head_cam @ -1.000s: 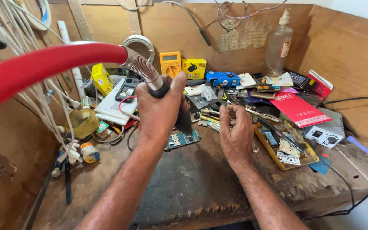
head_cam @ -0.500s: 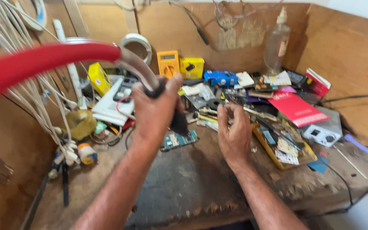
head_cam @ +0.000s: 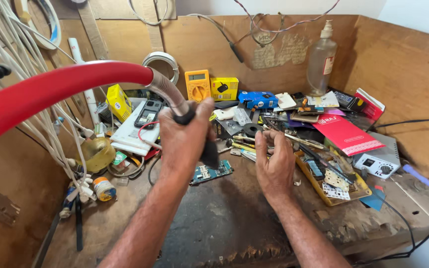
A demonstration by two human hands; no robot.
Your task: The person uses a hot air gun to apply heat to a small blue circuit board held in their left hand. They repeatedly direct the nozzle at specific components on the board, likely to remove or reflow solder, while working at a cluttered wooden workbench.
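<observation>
The left hand (head_cam: 184, 141) has its grip wrapped tight around the black handle of a hot air tool (head_cam: 202, 144), and a big red hose (head_cam: 50, 89) with a bendy metal neck runs up and away from it. The tool's tip hangs over a small green circuit board (head_cam: 210, 172) on the dark wooden bench (head_cam: 224, 218). The right hand (head_cam: 274, 161) pinches something tiny; I cannot tell what. A yellow meter (head_cam: 197, 85) stands behind.
</observation>
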